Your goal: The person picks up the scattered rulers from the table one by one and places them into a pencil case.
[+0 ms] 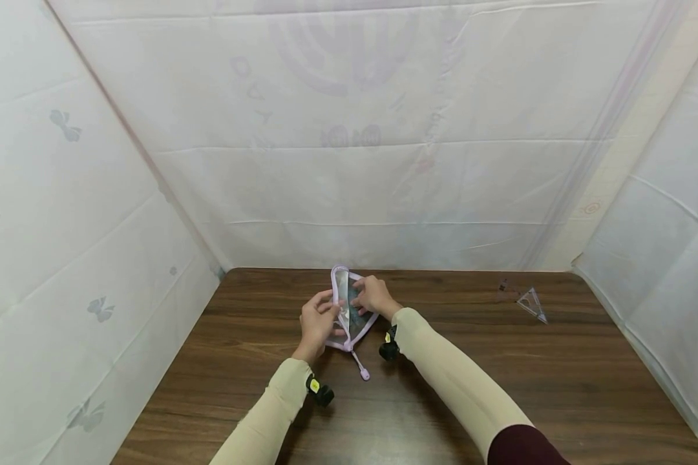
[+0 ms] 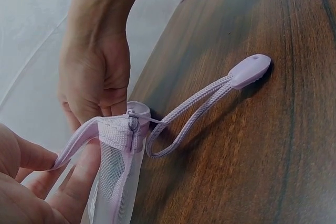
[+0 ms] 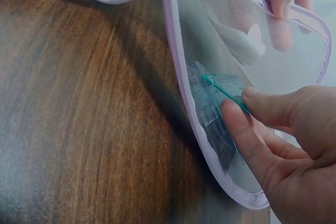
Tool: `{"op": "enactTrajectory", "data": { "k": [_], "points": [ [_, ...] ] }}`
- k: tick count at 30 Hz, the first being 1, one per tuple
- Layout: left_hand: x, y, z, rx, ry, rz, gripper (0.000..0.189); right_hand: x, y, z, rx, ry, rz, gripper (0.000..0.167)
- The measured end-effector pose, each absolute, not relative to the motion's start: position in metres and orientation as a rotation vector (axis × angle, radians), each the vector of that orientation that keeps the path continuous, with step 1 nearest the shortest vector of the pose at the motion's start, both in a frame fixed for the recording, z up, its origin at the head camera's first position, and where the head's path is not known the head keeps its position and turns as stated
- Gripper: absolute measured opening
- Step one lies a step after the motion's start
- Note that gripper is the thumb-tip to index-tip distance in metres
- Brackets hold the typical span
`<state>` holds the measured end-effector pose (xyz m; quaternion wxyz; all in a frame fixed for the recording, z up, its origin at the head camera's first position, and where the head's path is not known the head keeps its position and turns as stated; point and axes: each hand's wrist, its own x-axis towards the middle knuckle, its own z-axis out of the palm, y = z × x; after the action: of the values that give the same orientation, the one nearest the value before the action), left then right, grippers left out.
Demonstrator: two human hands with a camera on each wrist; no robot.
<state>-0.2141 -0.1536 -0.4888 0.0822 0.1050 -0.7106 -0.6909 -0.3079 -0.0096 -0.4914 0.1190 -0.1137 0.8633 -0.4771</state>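
A see-through mesh zip pouch (image 1: 364, 334) with lilac trim stands on the table, its mouth spread apart. My left hand (image 1: 316, 320) pinches the zip edge on the left side; in the left wrist view its fingers are around the lilac band (image 2: 79, 139). Inside the mouth is my right hand (image 1: 375, 296). Its thumb and forefinger pinch a thin green-edged clear plastic piece (image 3: 227, 93), seen nearly edge-on. Clear plastic pieces with ruler marks (image 3: 202, 95) lie against the pouch wall below it. From the zip end hangs a cord loop with a lilac tab (image 2: 251, 71).
To the right on the dark wood table (image 1: 454, 387) lies a clear set square (image 1: 532, 305), with a small clear piece bearing a reddish mark (image 1: 503, 288) beside it. Pale printed sheeting (image 1: 349, 181) hangs at the table's back and both sides.
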Motion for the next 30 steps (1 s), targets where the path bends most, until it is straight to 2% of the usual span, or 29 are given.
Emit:
{"op": "enactTrajectory", "data": {
  "k": [30],
  "points": [
    [-0.214,-0.157,-0.49,0.326,-2.11,-2.096,0.034,-0.299,-0.001,-0.477,-0.422,2.538,-1.399,0.048]
  ]
}}
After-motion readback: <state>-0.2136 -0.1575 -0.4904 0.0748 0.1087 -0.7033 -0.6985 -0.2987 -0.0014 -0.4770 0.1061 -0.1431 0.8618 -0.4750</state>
